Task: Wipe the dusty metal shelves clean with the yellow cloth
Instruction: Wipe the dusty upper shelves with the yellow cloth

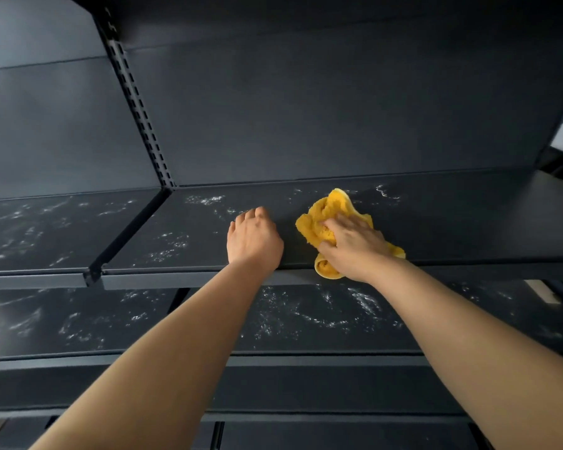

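A dark metal shelf (452,222) runs across the middle of the head view, streaked with white dust on its left part and near the back. A crumpled yellow cloth (322,219) lies on it, partly hanging over the front edge. My right hand (355,245) presses down on the cloth and grips it. Just left of the cloth, my left hand (254,238) rests on the shelf with its fingers curled and nothing in it. The shelf surface to the right of the cloth looks free of dust.
A lower shelf (306,319) below carries much white dust. A neighbouring shelf (39,232) on the left is dusty too. A slotted upright post (137,105) divides the two bays. The dark back panel (338,108) rises behind.
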Tool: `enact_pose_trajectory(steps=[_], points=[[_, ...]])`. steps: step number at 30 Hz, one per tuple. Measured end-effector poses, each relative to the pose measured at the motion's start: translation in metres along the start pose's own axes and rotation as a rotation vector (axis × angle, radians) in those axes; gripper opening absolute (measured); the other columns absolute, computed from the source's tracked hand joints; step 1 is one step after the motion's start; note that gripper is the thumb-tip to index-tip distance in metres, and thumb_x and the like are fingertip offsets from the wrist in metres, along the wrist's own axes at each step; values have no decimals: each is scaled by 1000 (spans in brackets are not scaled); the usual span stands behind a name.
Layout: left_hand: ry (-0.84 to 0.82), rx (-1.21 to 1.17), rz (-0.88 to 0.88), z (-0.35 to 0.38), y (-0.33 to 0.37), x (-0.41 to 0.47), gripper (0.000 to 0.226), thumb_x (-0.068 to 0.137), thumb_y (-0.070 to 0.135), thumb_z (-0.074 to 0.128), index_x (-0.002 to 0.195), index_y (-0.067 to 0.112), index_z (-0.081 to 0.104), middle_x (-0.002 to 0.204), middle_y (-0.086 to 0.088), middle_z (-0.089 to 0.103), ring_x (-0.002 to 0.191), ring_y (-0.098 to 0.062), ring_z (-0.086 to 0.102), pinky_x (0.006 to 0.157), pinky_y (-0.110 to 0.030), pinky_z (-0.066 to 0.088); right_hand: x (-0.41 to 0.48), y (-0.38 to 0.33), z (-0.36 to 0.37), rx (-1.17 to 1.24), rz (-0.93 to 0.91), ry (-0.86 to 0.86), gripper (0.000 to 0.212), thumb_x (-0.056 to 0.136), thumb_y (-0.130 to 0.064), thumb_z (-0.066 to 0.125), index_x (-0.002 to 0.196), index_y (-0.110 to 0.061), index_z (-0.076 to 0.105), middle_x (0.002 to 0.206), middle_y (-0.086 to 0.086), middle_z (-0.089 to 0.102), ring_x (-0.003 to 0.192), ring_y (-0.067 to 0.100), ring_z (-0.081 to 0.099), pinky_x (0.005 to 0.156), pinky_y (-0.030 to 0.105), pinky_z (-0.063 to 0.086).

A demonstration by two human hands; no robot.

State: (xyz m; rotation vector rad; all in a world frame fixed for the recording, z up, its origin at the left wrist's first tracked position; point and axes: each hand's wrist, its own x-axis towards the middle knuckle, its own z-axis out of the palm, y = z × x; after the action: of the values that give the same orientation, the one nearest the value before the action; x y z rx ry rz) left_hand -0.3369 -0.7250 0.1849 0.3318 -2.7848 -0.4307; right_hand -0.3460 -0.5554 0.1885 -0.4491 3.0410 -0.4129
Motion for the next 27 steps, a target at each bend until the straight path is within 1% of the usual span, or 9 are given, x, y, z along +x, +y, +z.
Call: enact_pose_trajectory(steps=[4, 9, 12, 15, 18, 20, 23, 25, 27], points=[[-87, -4, 64, -2, 27, 0, 35, 94, 16, 41, 126, 7, 48, 132, -10, 53, 125, -29, 42, 101, -40, 37, -10, 7, -1, 6, 84, -6, 61, 95, -50, 30, 147, -18, 27, 156, 5, 23, 144, 31, 19, 113, 54, 25], [-172, 62, 81, 1, 45, 3, 37, 89, 15, 49, 125, 6, 48, 130, -11, 53, 125, -30, 42, 100, -41, 38, -23, 24, -13, 34, 206, 4, 58, 97, -42, 35, 143, -7, 31, 148, 12, 33, 138, 33, 28, 111, 50, 31], [-185, 77, 73, 1, 52, 5, 35, 89, 11, 45, 123, 5, 48, 129, -11, 53, 124, -30, 43, 98, -41, 39, -27, 40, -17, 37, 270, 36, 57, 97, -41, 37, 140, -4, 34, 145, 14, 36, 136, 34, 30, 111, 49, 31], [-193, 63, 105, 4, 64, 7, 35, 87, 9, 43, 121, 4, 48, 128, -12, 53, 122, -30, 43, 97, -40, 40, -26, 52, -20, 46, 295, 53, 55, 97, -39, 37, 139, -4, 36, 144, 15, 37, 136, 33, 30, 112, 49, 30], [-199, 39, 133, 7, 78, 8, 41, 86, 6, 42, 127, 5, 47, 129, -12, 53, 123, -29, 43, 98, -40, 40, -24, 65, -24, 42, 328, 64, 54, 97, -38, 38, 138, -3, 36, 142, 16, 38, 135, 34, 30, 113, 48, 30], [-197, 25, 148, 9, 86, 10, 44, 86, 5, 41, 129, 5, 47, 128, -12, 53, 123, -29, 43, 98, -40, 42, -21, 76, -25, 46, 352, 69, 55, 98, -37, 36, 142, -4, 32, 146, 16, 32, 139, 34, 24, 114, 49, 27], [-194, 8, 159, 13, 97, 14, 43, 84, 2, 41, 127, 6, 48, 126, -12, 55, 121, -29, 45, 96, -40, 42, -14, 97, -28, 66, 395, 64, 60, 99, -37, 34, 149, -6, 19, 158, 15, 13, 147, 34, 6, 118, 50, 18], [-193, 5, 152, 16, 101, 18, 44, 84, 2, 41, 127, 6, 48, 126, -12, 54, 121, -29, 45, 96, -40, 41, -7, 113, -30, 66, 420, 62, 61, 100, -35, 34, 151, -7, 15, 160, 14, 6, 148, 34, 1, 119, 51, 18], [-191, 9, 144, 18, 103, 25, 47, 84, 3, 41, 130, 8, 47, 128, -11, 53, 122, -29, 44, 96, -40, 40, 2, 129, -31, 71, 427, 70, 60, 99, -34, 34, 152, -11, 14, 160, 13, 5, 148, 34, 0, 118, 52, 18]])
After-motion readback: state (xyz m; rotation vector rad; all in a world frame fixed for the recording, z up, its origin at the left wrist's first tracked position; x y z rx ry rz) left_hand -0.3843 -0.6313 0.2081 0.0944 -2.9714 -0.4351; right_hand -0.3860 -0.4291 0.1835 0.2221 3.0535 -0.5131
